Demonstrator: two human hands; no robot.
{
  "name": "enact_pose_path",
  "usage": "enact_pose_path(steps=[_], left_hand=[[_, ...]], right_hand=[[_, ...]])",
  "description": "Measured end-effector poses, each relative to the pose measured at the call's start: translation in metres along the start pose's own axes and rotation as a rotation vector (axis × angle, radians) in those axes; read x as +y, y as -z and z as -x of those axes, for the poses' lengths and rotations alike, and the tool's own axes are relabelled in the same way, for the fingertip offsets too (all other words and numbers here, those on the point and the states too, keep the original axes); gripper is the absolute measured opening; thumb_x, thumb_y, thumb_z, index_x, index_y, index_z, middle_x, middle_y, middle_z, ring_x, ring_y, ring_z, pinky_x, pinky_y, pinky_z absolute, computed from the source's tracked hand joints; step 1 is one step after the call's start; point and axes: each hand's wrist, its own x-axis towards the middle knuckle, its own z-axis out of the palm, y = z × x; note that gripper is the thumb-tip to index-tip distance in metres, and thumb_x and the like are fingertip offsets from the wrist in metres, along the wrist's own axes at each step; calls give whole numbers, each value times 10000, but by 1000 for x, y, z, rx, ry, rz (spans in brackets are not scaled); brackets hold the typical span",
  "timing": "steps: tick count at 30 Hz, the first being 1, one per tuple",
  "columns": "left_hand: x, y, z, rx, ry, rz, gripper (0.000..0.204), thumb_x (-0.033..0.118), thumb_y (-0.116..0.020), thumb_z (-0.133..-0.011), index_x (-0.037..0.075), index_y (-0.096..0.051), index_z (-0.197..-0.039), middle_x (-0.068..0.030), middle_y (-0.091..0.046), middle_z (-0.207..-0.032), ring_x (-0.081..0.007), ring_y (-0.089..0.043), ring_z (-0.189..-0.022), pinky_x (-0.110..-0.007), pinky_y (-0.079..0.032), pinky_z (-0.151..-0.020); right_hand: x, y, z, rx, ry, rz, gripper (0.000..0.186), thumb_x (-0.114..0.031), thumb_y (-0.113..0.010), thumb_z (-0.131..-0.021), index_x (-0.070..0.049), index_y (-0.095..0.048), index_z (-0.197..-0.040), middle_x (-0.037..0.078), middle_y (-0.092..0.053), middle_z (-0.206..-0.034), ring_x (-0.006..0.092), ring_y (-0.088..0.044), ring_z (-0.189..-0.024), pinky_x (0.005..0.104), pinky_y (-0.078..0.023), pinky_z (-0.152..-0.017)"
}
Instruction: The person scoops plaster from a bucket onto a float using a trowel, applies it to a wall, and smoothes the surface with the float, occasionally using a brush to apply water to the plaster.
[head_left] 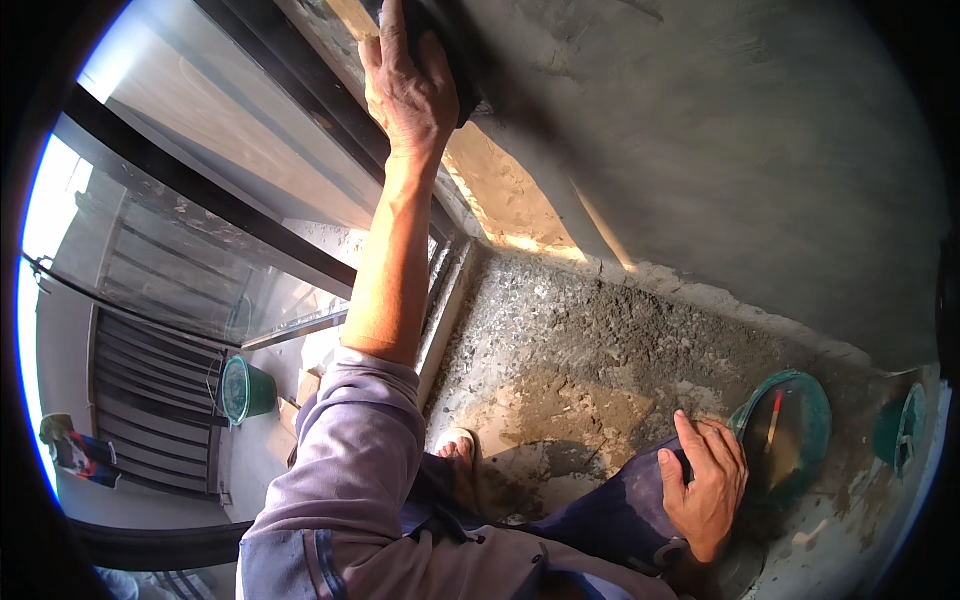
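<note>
My left arm reaches up along the dark window frame (300, 85). At the top, my left hand (410, 95) is closed on a dark, flat tool that looks like a plastering float (466, 95), held at the grey wall (720, 130). The fingers partly hide it. A pale wooden strip (352, 18) shows beside the fingertips. Low on the right, my right hand (708, 485) lies by my bent knee with its fingers stretched out and nothing in them. Just beyond it stands a green bucket (822, 425) holding murky water and a red-handled stick or brush (774, 420).
Rough, gritty mortar (590, 330) covers the floor along the wall's foot. A second green bucket (910, 430) stands at the far right. Past the glass panes, another green bucket (248, 390) stands near a dark railing (155, 400). My sandalled foot (458, 445) is beside the sill.
</note>
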Motion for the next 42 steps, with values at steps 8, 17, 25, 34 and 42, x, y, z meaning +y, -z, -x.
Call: enact_pose_path(steps=[8, 17, 25, 34, 42], left_hand=[[5, -19, 327, -638, 677, -33, 623, 120, -646, -923, 172, -418, -1500, -214, -533, -1105, -421, -580, -1016, -511, -503, -846], [3, -39, 375, 85, 1013, 314, 625, 92, -535, -996, 1, -248, -1543, -249, -396, -1496, -366, -436, -1358, -420, -342, -1146], [-28, -62, 379, 213, 1565, 794, 620, 48, -575, -995, 42, -281, -1541, -173, -443, -1457, -273, -445, -1328, -362, -358, -1128], [21, -49, 278, 193, 1305, 812, 677, 128, -701, -942, 25, -353, -1513, -196, -450, -1473, -268, -494, -1290, -382, -405, -1088], [-16, -37, 333, 197, 1486, 414, 774, 145, -656, -944, 4, -222, -1569, -285, -443, -1490, -395, -465, -1364, -435, -347, -1155]], right_hand=[[-20, 7, 2, -72, -101, 122, 418, -212, -700, -856, 11, -682, -1208, 167, -696, -1077, 375, -627, -1054, 448, -476, -934], [-43, -5, -6, -92, -102, 223, 395, -168, -716, -830, 1, -695, -1187, 158, -696, -1043, 360, -628, -1019, 444, -482, -926], [-56, -9, 8, -58, -198, 296, 369, -175, -709, -838, -20, -715, -1172, 190, -703, -1012, 401, -649, -991, 468, -464, -973], [-55, -24, -4, -93, -265, 348, 372, -182, -711, -870, -49, -712, -1216, 168, -716, -1047, 362, -640, -1032, 437, -473, -979], [-43, -35, -22, -105, -62, 378, 348, -162, -698, -873, -17, -714, -1188, 155, -713, -1019, 350, -640, -979, 419, -502, -908]])
